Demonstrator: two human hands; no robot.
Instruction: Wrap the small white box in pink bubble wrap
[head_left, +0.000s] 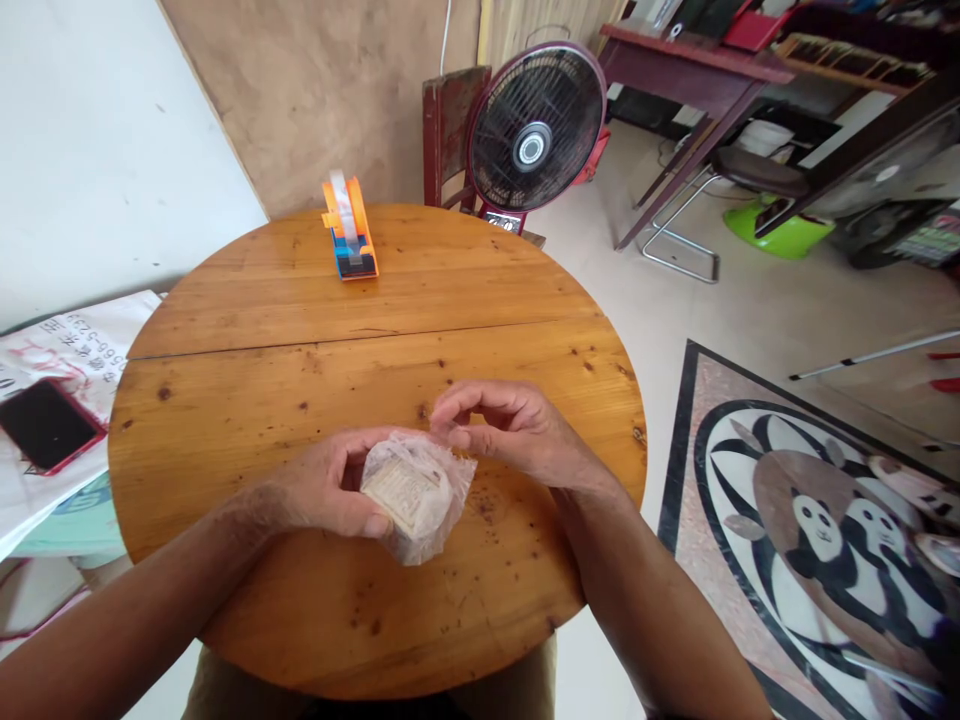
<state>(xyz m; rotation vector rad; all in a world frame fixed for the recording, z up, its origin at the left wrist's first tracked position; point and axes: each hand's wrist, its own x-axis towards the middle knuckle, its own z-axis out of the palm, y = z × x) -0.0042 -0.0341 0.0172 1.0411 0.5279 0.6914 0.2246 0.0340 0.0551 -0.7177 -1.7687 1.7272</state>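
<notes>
My left hand (326,490) is closed round a small whitish block wrapped in thin clear plastic (414,492), holding it just above the round wooden table (300,330). My right hand (510,428) is beside it on the right, its thumb and fingers pinched on the upper edge of the plastic wrap. The block's pale flat face points up toward me. An orange and blue tape dispenser (347,230) stands at the far side of the table, well away from both hands.
A black phone in a red case (46,424) lies on printed white paper (82,350) on a low surface to the left. Behind the table stand a red chair (447,130) and a floor fan (535,128). A panda floor mat (817,530) lies to the right.
</notes>
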